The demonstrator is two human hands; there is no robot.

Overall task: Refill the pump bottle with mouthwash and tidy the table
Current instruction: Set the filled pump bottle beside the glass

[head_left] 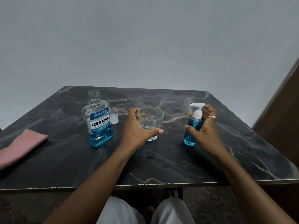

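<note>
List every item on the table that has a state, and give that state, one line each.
Listerine bottle: upright, uncapped, blue liquid low.
Cap: off, standing beside the Listerine bottle.
Glass: upright, nearly empty, left hand around it.
Pump bottle: upright, pump on, mostly full of blue liquid, right hand open around it.
Pink cloth: folded, at table edge.

The mouthwash bottle [98,123] carries a blue label reading "LISTERINE" in bold dark letters on a white band, with "COOL MINT" just beneath it. Low on the label's left stands "250 ml". The smaller white lines above and below are too fine to read.
</note>
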